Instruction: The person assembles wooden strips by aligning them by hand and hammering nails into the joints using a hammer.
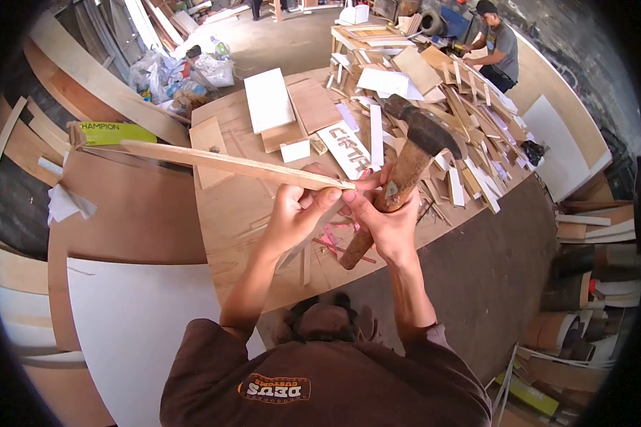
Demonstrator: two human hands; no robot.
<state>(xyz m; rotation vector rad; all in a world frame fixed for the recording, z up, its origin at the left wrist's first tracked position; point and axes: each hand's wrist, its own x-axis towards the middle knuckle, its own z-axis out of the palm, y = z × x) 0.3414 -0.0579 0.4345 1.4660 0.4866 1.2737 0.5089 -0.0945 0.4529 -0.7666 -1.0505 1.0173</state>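
A long thin wooden strip [228, 164] stretches leftward from my two hands, held above the plywood table. Near its right end, the fingers of my left hand [303, 206] are closed around it. My right hand [392, 220] grips the wooden handle of a hammer [406, 167], its dark metal head up and to the right. The right thumb and fingertips also meet at the strip's end, close to the left fingers. Whether something small, such as a nail, is pinched there I cannot make out.
The plywood table [228, 213] carries a white board [267, 99], a lettered white panel [345, 149] and a heap of wood offcuts [470, 128]. A co-worker [502, 50] stands at the far right. Large sheets [135, 334] lean at left; more scraps [598, 228] lie at right.
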